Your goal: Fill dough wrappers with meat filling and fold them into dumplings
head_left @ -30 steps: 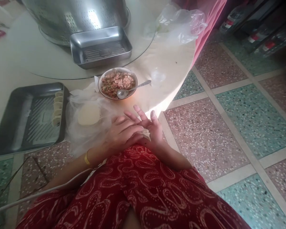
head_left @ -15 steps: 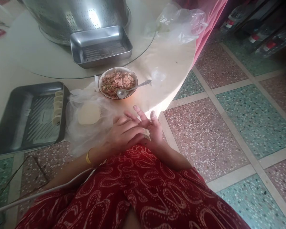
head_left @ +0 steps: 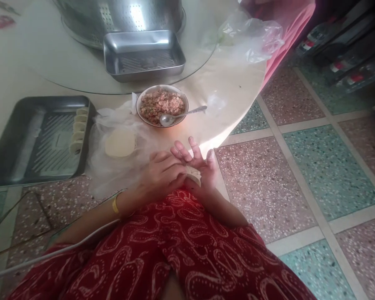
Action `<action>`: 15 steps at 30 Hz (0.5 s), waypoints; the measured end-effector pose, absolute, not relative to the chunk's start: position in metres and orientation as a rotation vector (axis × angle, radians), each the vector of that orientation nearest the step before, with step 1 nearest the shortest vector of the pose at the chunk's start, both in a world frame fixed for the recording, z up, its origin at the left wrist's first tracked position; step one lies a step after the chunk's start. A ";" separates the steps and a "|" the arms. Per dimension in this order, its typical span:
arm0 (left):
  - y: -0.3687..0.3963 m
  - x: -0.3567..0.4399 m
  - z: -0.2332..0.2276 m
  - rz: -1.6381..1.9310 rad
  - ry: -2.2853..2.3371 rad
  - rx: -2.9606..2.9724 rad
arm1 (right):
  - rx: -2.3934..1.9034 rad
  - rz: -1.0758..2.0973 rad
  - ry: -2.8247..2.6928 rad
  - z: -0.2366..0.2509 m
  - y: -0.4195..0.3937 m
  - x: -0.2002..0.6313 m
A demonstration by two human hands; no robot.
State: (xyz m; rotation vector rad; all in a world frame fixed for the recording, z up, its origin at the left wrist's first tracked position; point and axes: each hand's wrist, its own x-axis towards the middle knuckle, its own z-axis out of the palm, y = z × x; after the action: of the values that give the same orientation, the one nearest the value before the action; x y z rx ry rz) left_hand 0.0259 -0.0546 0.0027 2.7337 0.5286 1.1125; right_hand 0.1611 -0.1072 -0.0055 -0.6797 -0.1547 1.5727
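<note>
A pale folded dumpling [head_left: 193, 174] shows between my two hands, just above my lap. My left hand [head_left: 164, 171], with a yellow band at its wrist, closes its fingertips on the dumpling's near side and covers part of it. Palm up, my right hand [head_left: 204, 168] has its floury fingers spread apart; the dumpling lies against this palm. To the left, round dough wrappers [head_left: 120, 142] rest on a clear plastic bag [head_left: 96, 175]. Beyond my hands stands a bowl [head_left: 139, 111] of minced filling [head_left: 159, 102] with a metal spoon [head_left: 167, 120] in it.
A dark tray [head_left: 15, 173] at the left holds a row of dumplings [head_left: 78, 130]. Farther back are a second metal tray [head_left: 143, 77], a perforated steel pot [head_left: 118, 16] and a crumpled plastic bag [head_left: 253, 37]. The round table's edge curves past the bowl; bottles [head_left: 312, 39] stand beyond.
My view has shifted slightly, so the table things sit a little farther right. More of the dumpling shows between my hands now. My right hand's fingers have spread wider.
</note>
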 end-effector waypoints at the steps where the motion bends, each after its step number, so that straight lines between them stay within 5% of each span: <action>1: -0.055 0.026 0.003 1.119 0.539 2.732 | -0.687 1.568 -0.159 -0.006 -0.107 0.161; 15: -0.055 0.032 0.005 1.129 0.517 2.751 | -0.660 1.585 -0.046 0.000 -0.103 0.159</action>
State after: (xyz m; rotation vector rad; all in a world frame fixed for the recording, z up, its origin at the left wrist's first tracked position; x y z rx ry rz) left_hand 0.0317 -0.0550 0.0048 2.7509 0.5165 1.1286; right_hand 0.1592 -0.1035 -0.0004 -0.6596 -0.0459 1.5852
